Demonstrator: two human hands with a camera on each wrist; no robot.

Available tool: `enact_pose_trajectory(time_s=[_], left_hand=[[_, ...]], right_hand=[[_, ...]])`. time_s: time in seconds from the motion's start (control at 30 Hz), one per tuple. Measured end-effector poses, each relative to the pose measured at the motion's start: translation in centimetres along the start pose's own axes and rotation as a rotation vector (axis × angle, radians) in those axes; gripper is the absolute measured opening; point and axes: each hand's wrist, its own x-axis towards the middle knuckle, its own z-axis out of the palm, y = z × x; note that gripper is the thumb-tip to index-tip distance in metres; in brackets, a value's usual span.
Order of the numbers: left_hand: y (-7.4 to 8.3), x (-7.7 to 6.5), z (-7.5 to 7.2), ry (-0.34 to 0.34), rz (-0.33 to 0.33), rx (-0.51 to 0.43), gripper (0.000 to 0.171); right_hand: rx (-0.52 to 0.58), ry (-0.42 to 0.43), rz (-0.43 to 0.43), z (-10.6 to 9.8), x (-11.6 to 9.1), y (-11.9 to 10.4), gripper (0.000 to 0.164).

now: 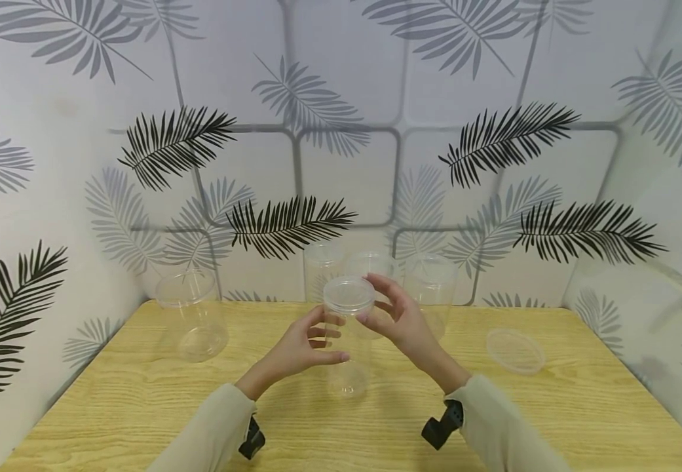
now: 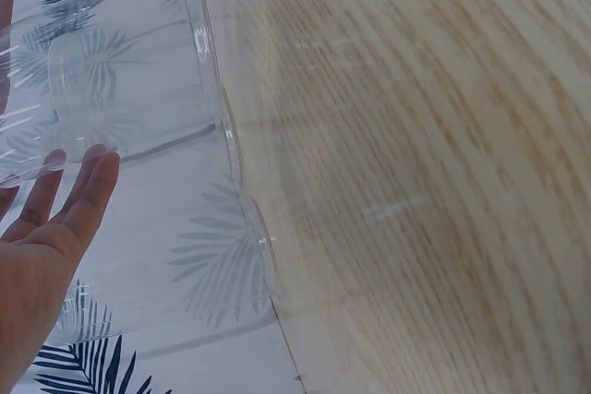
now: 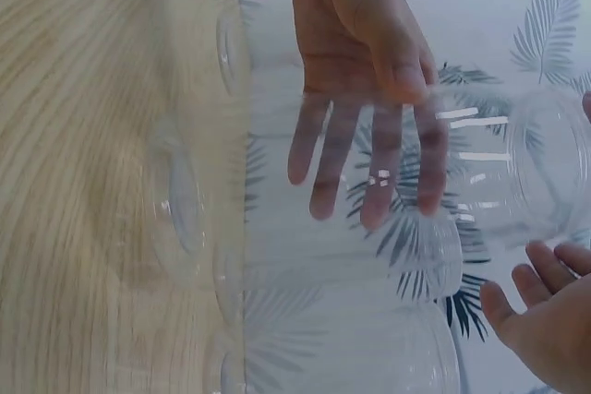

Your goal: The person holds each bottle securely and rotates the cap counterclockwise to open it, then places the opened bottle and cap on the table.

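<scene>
A tall clear jar point(image 1: 348, 377) stands upright between both hands in the head view; whether its base touches the table I cannot tell. Round its body, the left hand point(image 1: 301, 344) curls with the thumb in front, and its fingers show through the wall in the right wrist view. At the top, the right hand point(image 1: 398, 321) holds the edge of a round clear lid point(image 1: 349, 294) between thumb and fingers. In the right wrist view that hand point(image 3: 549, 334) is partly cut off by the frame edge.
Several clear jars stand behind the hands, one of them point(image 1: 432, 288) at the right. A wide open jar point(image 1: 193, 314) is at the left. Flat on the wooden table point(image 1: 435, 413) lies a clear disc-shaped lid point(image 1: 515, 351). A leaf-patterned wall point(image 1: 341, 164) rises behind.
</scene>
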Motion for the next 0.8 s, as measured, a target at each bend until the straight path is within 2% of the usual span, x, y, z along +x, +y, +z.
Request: enact_pose_trajectory(time_s=[0.17,0.33,0.57,0.8], left_hand=[[1.3,-0.4,0.1,-0.002,-0.007,0.008,0.063],[1.1,-0.3,0.1,-0.005,-0.007,0.005,0.063],[-1.4,0.4,-0.1,-0.017,-0.013,0.0,0.066],[-1.7,0.3,-0.3,-0.089,-0.005,-0.018,0.067]], right_hand=[[-0.031,0.06,0.033,0.9,-0.1,-0.4,0.065],[-0.021,0.063,0.022,1.0,0.0,-0.2,0.062],[0.061,-0.03,0.01,0.3,0.3,0.4,0.062],[0.203,-0.166,-0.007,-0.7,0.8,0.6,0.063]])
